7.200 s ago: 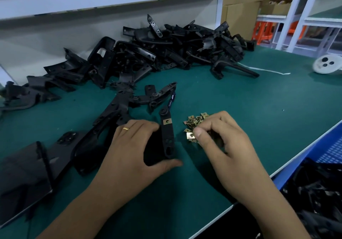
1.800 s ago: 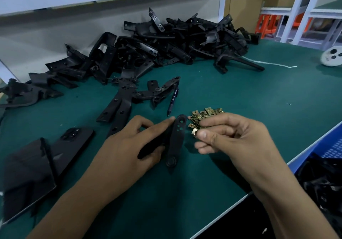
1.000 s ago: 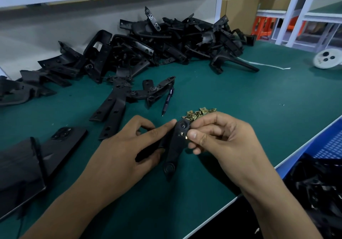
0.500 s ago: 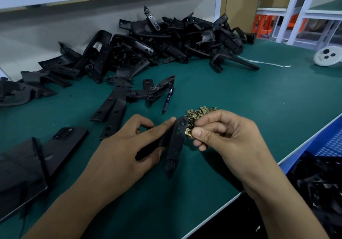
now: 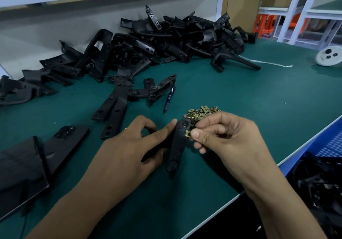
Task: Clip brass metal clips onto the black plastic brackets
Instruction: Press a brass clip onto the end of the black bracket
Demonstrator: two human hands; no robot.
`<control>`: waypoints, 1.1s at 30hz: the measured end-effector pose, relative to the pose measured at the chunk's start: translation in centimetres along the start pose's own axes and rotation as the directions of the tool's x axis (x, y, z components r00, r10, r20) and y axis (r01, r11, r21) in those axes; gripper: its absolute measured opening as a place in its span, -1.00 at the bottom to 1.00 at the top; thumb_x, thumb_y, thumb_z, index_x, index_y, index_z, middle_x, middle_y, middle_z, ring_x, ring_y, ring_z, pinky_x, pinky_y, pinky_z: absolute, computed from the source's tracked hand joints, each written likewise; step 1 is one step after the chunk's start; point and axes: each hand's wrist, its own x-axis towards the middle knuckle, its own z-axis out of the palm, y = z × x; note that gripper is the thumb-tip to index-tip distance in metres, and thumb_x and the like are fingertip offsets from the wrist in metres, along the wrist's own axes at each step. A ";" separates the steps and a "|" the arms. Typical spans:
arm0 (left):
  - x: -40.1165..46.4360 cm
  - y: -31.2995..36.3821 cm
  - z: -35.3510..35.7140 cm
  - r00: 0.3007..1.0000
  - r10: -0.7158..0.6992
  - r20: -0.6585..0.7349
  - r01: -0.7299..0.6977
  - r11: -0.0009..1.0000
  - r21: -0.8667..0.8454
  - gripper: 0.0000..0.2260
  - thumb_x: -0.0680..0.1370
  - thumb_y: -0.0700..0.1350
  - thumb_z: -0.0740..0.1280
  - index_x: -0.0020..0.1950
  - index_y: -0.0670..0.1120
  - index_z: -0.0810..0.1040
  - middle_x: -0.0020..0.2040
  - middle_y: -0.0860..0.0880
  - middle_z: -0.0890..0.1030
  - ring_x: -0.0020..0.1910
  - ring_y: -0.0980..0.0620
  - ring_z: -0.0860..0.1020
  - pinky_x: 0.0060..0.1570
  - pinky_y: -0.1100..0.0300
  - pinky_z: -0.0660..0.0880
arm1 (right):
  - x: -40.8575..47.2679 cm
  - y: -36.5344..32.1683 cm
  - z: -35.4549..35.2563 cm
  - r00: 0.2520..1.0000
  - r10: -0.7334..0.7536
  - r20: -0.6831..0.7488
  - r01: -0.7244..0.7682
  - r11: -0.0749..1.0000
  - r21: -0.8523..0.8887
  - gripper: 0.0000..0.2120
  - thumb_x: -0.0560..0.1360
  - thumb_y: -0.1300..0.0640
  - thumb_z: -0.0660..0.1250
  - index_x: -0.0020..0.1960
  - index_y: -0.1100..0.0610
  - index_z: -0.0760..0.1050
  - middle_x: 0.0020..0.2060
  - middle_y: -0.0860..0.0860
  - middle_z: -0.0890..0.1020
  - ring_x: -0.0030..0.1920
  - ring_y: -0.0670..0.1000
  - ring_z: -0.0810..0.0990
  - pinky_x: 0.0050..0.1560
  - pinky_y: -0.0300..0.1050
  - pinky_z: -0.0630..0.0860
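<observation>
At frame centre, the left hand (image 5: 129, 151) grips a long, matte black plastic bracket (image 5: 177, 146) on the green felt-like tabletop (image 5: 259, 109). The right hand (image 5: 227, 137) pinches a small shiny brass clip (image 5: 187, 133) against its edge, below a brass clip heap (image 5: 202, 112). Black brackets are piled (image 5: 166, 40) at upper centre; a blue perforated crate (image 5: 331, 142) stands lower right.
</observation>
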 end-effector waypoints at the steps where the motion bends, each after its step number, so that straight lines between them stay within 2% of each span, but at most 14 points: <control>1: 0.0 0.1 0.0 1.000 -0.008 0.004 0.008 1.000 0.022 -0.40 0.53 0.06 0.39 0.55 0.33 0.34 0.14 0.14 0.45 -0.20 0.12 0.55 -0.40 0.05 0.57 | 0.0 0.0 0.1 1.000 0.005 -0.012 -0.005 1.000 -0.008 -0.88 0.44 0.32 0.55 -0.12 0.23 0.62 -0.36 0.15 0.70 -0.40 -0.01 0.67 -0.33 -0.25 0.58; 7: 0.1 1.0 0.2 0.999 0.004 0.048 -0.010 0.992 0.130 -0.36 0.51 0.04 0.44 0.57 0.28 0.34 0.10 0.11 0.45 -0.30 0.07 0.50 -0.48 0.04 0.52 | -0.1 -0.1 0.3 0.999 0.032 -0.037 -0.032 0.999 -0.008 -0.86 0.43 0.34 0.55 -0.10 0.27 0.59 -0.37 0.17 0.70 -0.42 0.03 0.66 -0.33 -0.21 0.61; 10: 0.1 1.2 0.0 0.998 0.000 0.055 -0.007 0.991 0.130 -0.41 0.56 0.10 0.34 0.59 0.26 0.30 0.12 0.09 0.45 -0.30 0.08 0.50 -0.48 0.06 0.50 | -0.2 -0.1 0.4 0.999 0.004 -0.035 -0.003 1.000 0.015 -0.86 0.44 0.34 0.54 -0.09 0.28 0.58 -0.37 0.17 0.70 -0.41 0.03 0.66 -0.32 -0.20 0.61; 13: 0.0 1.8 0.1 0.999 -0.009 0.046 0.003 0.994 0.109 -0.45 0.59 0.21 0.16 0.60 0.26 0.24 0.15 0.10 0.46 -0.27 0.08 0.54 -0.47 0.06 0.50 | -0.3 -0.2 0.5 0.995 -0.084 -0.062 0.085 0.996 0.013 -0.86 0.48 0.28 0.52 -0.06 0.25 0.57 -0.35 0.14 0.71 -0.38 0.01 0.66 -0.28 -0.22 0.58; 15: 0.3 1.7 0.2 0.999 -0.035 -0.005 0.036 0.997 0.072 -0.45 0.57 0.22 0.16 0.58 0.25 0.28 0.12 0.11 0.49 -0.23 0.04 0.57 -0.42 0.02 0.54 | -0.3 -0.1 0.2 0.974 -0.176 -0.143 0.162 0.982 -0.101 -0.93 0.54 0.19 0.49 -0.05 0.13 0.60 -0.29 0.05 0.72 -0.30 -0.03 0.67 -0.23 -0.24 0.57; 17: 0.5 0.8 0.2 0.984 -0.130 -0.119 0.128 0.991 -0.027 -0.51 0.54 0.19 0.21 0.49 0.20 0.41 0.00 0.13 0.50 -0.19 0.00 0.58 -0.31 0.02 0.55 | -0.1 0.4 -0.3 0.944 -0.252 -0.212 0.179 0.934 -0.310 -0.94 0.57 0.13 0.46 -0.08 0.00 0.63 -0.23 -0.07 0.71 -0.21 -0.09 0.66 -0.15 -0.27 0.52; 19: 0.3 -0.5 0.2 0.945 -0.261 -0.198 0.232 0.960 -0.157 -0.60 0.58 0.17 0.28 0.40 0.15 0.51 -0.04 0.14 0.53 -0.15 0.05 0.58 -0.20 0.03 0.56 | 0.2 0.8 -0.6 0.941 -0.283 -0.187 0.153 0.846 -0.510 -0.89 0.56 0.12 0.46 -0.12 -0.06 0.63 -0.21 -0.14 0.67 -0.13 -0.13 0.62 -0.13 -0.38 0.45; 21: -0.2 -1.5 0.0 0.926 -0.325 -0.191 0.281 0.933 -0.224 -0.63 0.60 0.13 0.38 0.40 0.12 0.54 -0.01 0.14 0.58 -0.10 0.11 0.59 -0.13 0.01 0.59 | 0.3 1.3 -0.3 0.952 -0.288 -0.101 0.153 0.736 -0.660 -0.89 0.53 0.14 0.49 -0.11 -0.06 0.65 -0.19 -0.16 0.58 -0.11 -0.15 0.55 -0.12 -0.41 0.38; 24: -0.4 -1.7 0.0 0.941 -0.303 -0.148 0.261 0.933 -0.249 -0.61 0.57 0.01 0.45 0.40 0.09 0.56 -0.04 0.12 0.57 -0.11 0.11 0.58 -0.14 -0.02 0.57 | 0.1 1.9 0.5 0.959 -0.284 0.018 0.181 0.559 -0.809 -0.89 0.54 0.08 0.48 0.05 -0.07 0.68 -0.11 -0.11 0.46 -0.01 -0.04 0.45 -0.03 -0.18 0.43; 26: -0.1 -1.6 0.1 0.948 -0.292 -0.129 0.251 0.931 -0.264 -0.60 0.55 0.05 0.44 0.39 0.10 0.57 -0.03 0.13 0.57 -0.08 0.11 0.60 -0.12 0.03 0.57 | 0.0 1.9 0.8 0.956 -0.285 0.069 0.203 0.473 -0.858 -0.84 0.55 0.03 0.46 0.13 -0.08 0.68 -0.09 -0.08 0.44 0.03 0.00 0.39 -0.01 -0.07 0.46; 28: 0.1 -1.4 0.1 0.950 -0.291 -0.116 0.250 0.927 -0.278 -0.61 0.51 0.08 0.39 0.35 0.11 0.59 0.00 0.15 0.59 -0.04 0.12 0.60 -0.07 0.04 0.58 | 0.0 1.8 0.8 0.958 -0.277 0.075 0.205 0.477 -0.855 -0.86 0.53 0.02 0.49 0.08 -0.10 0.70 -0.09 -0.08 0.44 0.03 -0.01 0.38 0.00 -0.10 0.44; 31: 0.1 -1.5 0.1 0.950 -0.287 -0.121 0.245 0.930 -0.275 -0.63 0.50 0.09 0.37 0.30 0.09 0.61 0.01 0.14 0.60 -0.02 0.11 0.60 -0.03 0.00 0.58 | 0.2 1.5 0.8 0.966 -0.256 0.042 0.180 0.546 -0.818 -0.92 0.48 0.07 0.55 -0.05 -0.06 0.70 -0.10 -0.12 0.47 0.03 -0.04 0.40 -0.02 -0.36 0.31; 33: 0.1 -1.4 0.1 0.949 -0.287 -0.128 0.244 0.930 -0.276 -0.59 0.49 0.16 0.34 0.32 0.11 0.61 0.03 0.17 0.60 0.00 0.13 0.60 0.00 0.03 0.58 | 0.2 1.4 0.8 0.968 -0.246 0.041 0.180 0.575 -0.798 -0.85 0.45 0.12 0.57 -0.13 -0.06 0.62 -0.13 -0.17 0.49 -0.03 -0.10 0.40 -0.02 -0.46 0.29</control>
